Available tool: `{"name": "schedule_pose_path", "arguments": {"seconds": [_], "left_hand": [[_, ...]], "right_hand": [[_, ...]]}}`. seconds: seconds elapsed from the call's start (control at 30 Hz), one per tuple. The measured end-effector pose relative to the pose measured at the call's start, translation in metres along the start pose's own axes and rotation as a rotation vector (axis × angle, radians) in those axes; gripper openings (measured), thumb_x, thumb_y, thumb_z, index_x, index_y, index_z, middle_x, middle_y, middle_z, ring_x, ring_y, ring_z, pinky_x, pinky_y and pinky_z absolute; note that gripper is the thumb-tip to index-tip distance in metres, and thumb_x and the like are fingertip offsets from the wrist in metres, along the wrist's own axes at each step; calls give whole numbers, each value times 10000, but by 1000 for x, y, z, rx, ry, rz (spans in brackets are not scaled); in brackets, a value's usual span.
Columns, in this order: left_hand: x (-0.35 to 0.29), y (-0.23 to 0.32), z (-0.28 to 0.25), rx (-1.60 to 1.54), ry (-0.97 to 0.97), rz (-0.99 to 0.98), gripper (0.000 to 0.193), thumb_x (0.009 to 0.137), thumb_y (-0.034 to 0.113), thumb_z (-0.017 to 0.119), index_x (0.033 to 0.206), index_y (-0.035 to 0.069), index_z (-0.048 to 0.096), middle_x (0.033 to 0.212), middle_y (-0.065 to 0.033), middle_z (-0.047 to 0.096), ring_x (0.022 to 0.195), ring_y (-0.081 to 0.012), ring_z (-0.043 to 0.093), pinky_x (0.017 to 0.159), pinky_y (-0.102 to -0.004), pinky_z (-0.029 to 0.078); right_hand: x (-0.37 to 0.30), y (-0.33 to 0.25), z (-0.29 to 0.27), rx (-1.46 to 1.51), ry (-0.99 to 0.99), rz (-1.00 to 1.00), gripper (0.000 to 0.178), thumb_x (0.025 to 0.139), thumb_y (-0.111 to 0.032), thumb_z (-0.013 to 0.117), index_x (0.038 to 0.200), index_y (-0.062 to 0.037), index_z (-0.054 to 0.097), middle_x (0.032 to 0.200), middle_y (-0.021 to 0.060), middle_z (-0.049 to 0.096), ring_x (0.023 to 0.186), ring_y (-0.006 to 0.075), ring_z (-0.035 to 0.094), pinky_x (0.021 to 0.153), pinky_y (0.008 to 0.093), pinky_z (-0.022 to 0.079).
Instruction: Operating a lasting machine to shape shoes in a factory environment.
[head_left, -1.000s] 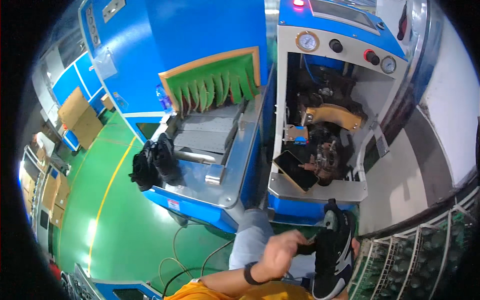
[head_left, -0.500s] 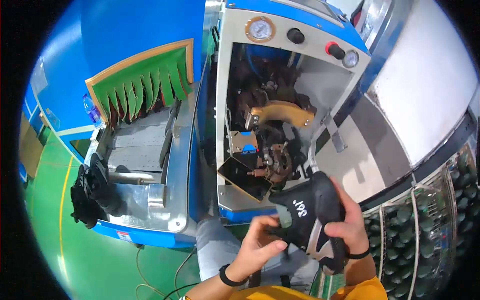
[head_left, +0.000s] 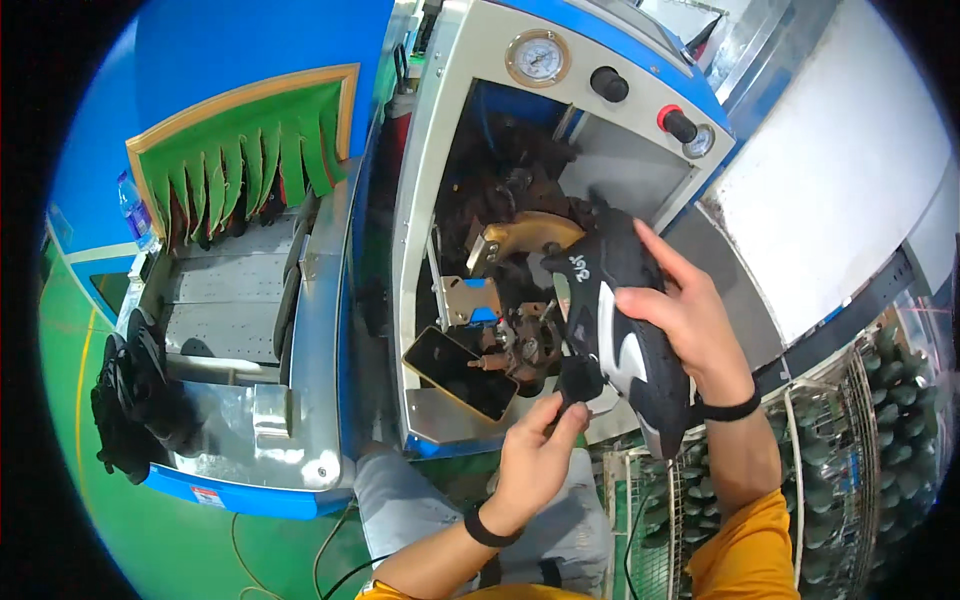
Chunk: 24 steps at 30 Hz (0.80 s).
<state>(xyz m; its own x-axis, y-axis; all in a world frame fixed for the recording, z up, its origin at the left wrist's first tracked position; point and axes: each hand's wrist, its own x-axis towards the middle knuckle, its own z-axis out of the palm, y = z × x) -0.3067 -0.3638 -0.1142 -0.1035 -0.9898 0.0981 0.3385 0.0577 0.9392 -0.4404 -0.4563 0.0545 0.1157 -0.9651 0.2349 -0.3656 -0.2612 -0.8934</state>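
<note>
Fingers (head_left: 668, 300) of the right hand (head_left: 690, 325) wrap the black-and-white shoe upper (head_left: 625, 330), long axis slanting down-right, while the left hand (head_left: 535, 455) pinches its lower edge from beneath.

A round pressure gauge (head_left: 539, 58) tops the blue machine, green fringed curtain (head_left: 258, 160) left, black shoes (head_left: 135, 400) piled below.

Right hand (head_left: 680, 320) grips a black-and-white shoe (head_left: 625, 335) before the open blue-and-grey machine (head_left: 450, 170); left hand (head_left: 535, 455) pinches the shoe's lower end
</note>
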Motion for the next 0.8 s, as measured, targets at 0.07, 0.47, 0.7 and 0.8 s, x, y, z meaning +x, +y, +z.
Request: {"name": "schedule_pose_path", "arguments": {"seconds": [0.07,0.47,0.7,0.8], "left_hand": [[17,-17,7,-391,-8,-188,189,1027,118,578,1135,-17,653,1058,-60,681,906,-145,658,826,-309,550],[8,-39,-22,-400,-61,-205,453,1039,179,545,1434,4,410,1042,-93,669,916,-168,618,858,-330,518],[-26,-39,-23,6,-247,-261,261,1030,236,531,1070,8,652,961,-34,672,897,-124,616,848,-298,507],[-37,-36,-12,93,-285,-282,253,1020,232,539,1046,5,647,943,-33,668,891,-132,622,855,-300,513]], "right_hand": [[23,-7,5,-328,-134,176,834,780,-193,806,1505,25,455,1240,141,683,1084,112,622,938,266,487],[83,32,37,-906,-324,26,948,836,-478,618,1573,10,274,1288,396,580,1215,511,573,1050,448,454],[57,17,50,-1026,-266,88,941,899,-469,556,1609,-18,134,1328,493,445,1220,601,513,1065,513,434],[51,38,41,-1046,-154,-110,918,944,-452,555,1615,-31,90,1286,480,452,1125,608,549,1020,538,457]]}}
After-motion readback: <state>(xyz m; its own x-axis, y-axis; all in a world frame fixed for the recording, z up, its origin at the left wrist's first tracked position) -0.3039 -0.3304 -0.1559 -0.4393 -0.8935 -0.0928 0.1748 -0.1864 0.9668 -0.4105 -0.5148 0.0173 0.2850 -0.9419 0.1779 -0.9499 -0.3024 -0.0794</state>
